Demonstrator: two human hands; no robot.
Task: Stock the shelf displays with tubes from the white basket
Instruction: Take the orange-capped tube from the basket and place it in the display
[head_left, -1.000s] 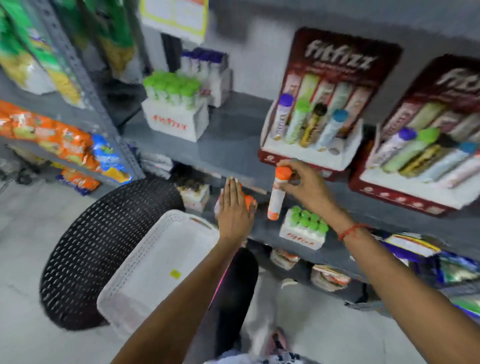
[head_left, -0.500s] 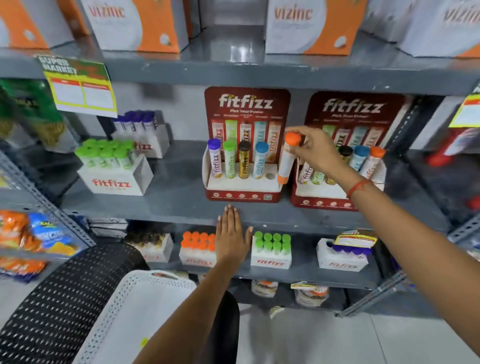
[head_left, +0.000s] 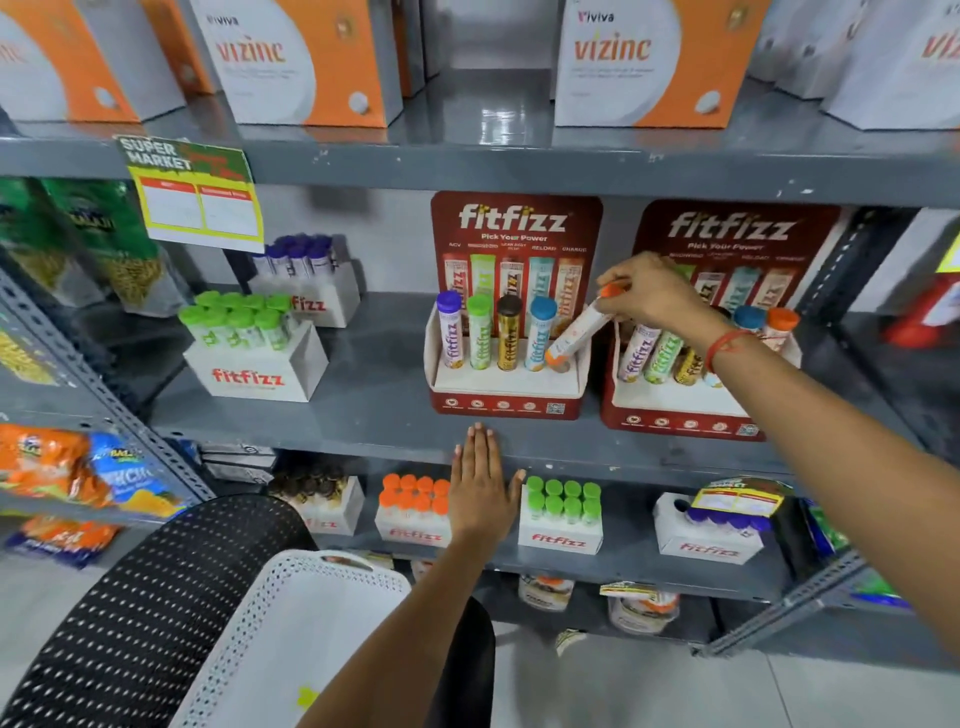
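Grey metal shelving (head_left: 363, 410) fills the head view, with orange-and-white Vizinc boxes (head_left: 644, 62) lined along the top tier and a yellow price sign (head_left: 197, 195) hung from its front lip. On the middle tier, a red fitfizz display stand (head_left: 506, 400) is seen near the front edge, holding four upright tubes with purple, green, dark and blue caps; its rightmost slot is being met by an orange-capped tube (head_left: 576, 335). That tube is white with an orange cap and orange base, tilted with its cap to the right and its base down at the slot. It is pinched at the cap end by the closed fingers of the right hand (head_left: 654, 296). A second red display stand (head_left: 680, 415) sits just beside the first, leaving only a narrow gap between them, while open shelf is left between the first stand and a white fitfizz box of green-capped tubes (head_left: 254, 358) at the left. The left hand (head_left: 480, 493) is laid flat, fingers straight and together, gripping nothing, its fingertips on the middle tier's front edge. Below, the white basket (head_left: 291, 644) is seen resting against a black perforated surface (head_left: 135, 623).
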